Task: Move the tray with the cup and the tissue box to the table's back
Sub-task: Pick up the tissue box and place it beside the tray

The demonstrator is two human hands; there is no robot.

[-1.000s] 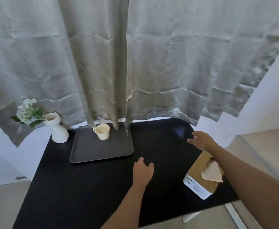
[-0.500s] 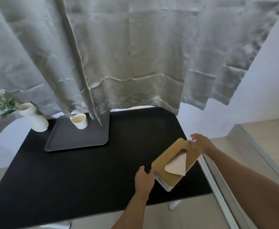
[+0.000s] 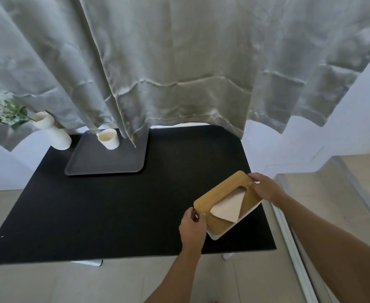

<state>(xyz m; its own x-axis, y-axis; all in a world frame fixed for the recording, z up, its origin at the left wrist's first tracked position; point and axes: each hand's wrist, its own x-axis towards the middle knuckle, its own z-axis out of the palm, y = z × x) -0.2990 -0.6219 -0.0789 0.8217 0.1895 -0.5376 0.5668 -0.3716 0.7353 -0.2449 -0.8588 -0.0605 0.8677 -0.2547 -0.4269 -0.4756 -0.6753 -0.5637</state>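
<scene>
The person is working on the second half of the job, as it looks from how things are lying: the tray (image 3: 105, 158) is already sitting at the table's (image 3: 114, 215) back, well away from the tissue box (image 3: 225, 204) and far to its left, with the cup (image 3: 109, 138) standing upright on the tray's far part, just under the hem of the curtain (image 3: 179, 62). The tissue box is sitting at the near right corner of the table, turned at an angle, its wooden lid facing up and a tissue (image 3: 228, 207) poking out of the slot. The left hand (image 3: 192, 230) is closing around the near-left end of the box, fingers curled over the lid's edge, while the right hand (image 3: 266, 189) is gripping the far-right end, thumb on top. Both hands are holding the box between them; whether it is lifted clear of the table or resting on it cannot be told. A white vase (image 3: 55, 134) with flowers (image 3: 6, 110) is standing beyond the tray, farther still from the box. The next move is probably calling for carrying the box away from the near edge toward the back, setting it down in the bare stretch to the right of the tray, and keeping it level and clear of the hanging curtain.
</scene>
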